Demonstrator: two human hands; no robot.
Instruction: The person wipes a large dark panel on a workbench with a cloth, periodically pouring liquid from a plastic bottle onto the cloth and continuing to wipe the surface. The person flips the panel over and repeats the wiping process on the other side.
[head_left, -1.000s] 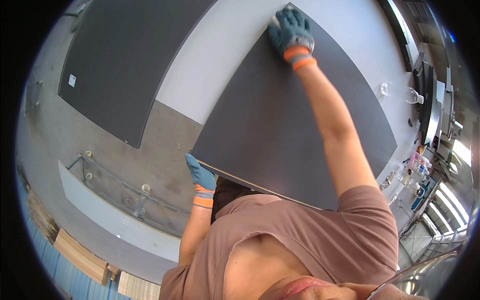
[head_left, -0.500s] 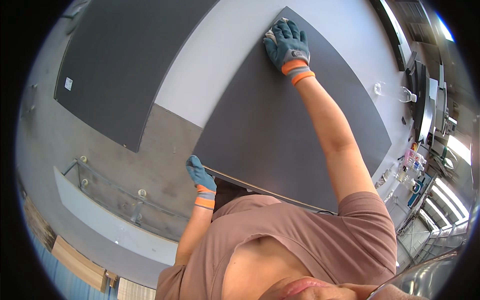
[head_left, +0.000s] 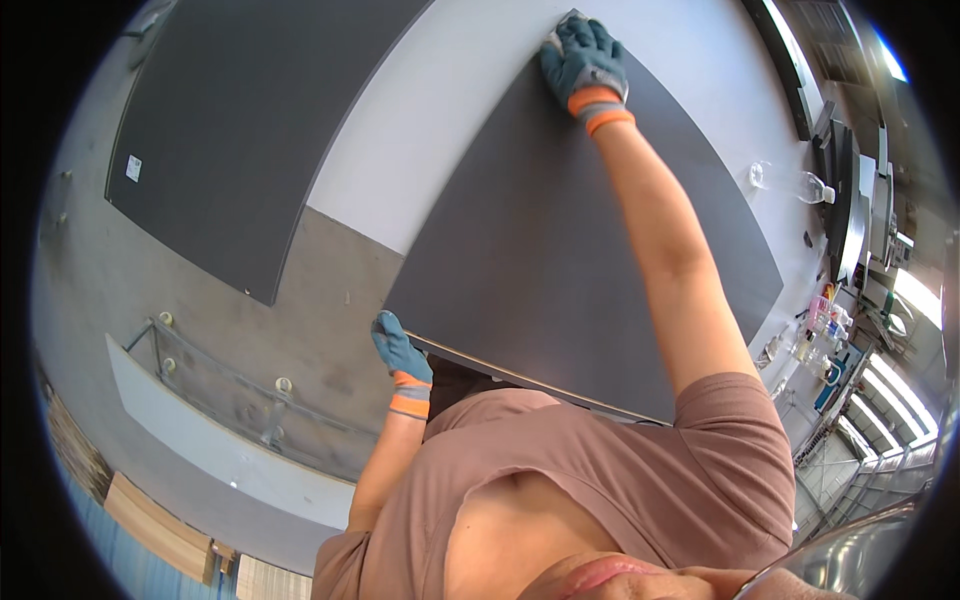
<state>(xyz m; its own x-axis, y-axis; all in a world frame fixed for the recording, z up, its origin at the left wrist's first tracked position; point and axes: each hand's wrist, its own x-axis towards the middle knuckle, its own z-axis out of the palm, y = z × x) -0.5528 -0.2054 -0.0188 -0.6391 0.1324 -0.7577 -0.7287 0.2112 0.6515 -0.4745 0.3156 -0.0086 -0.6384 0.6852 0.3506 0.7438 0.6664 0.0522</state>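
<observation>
A large dark grey panel lies flat on a white-topped table in front of me. My right hand, in a blue-green glove with an orange cuff, presses down at the panel's far corner. Beneath its fingers is a whitish cloth, mostly hidden by the glove. My right arm is stretched out over the panel. My left hand, gloved the same way, grips the panel's near left corner, with the fingers close together along the edge. Part of that grip is hidden.
Another dark grey panel with a white label lies to the left. A clear plastic bottle lies on its side on the white surface to the right. A wheeled metal frame stands low at left. Bottles and small items crowd the right side.
My right hand has slid a little farther away and slightly right with the cloth, up to the panel's far corner. My left hand stays at the near left corner.
</observation>
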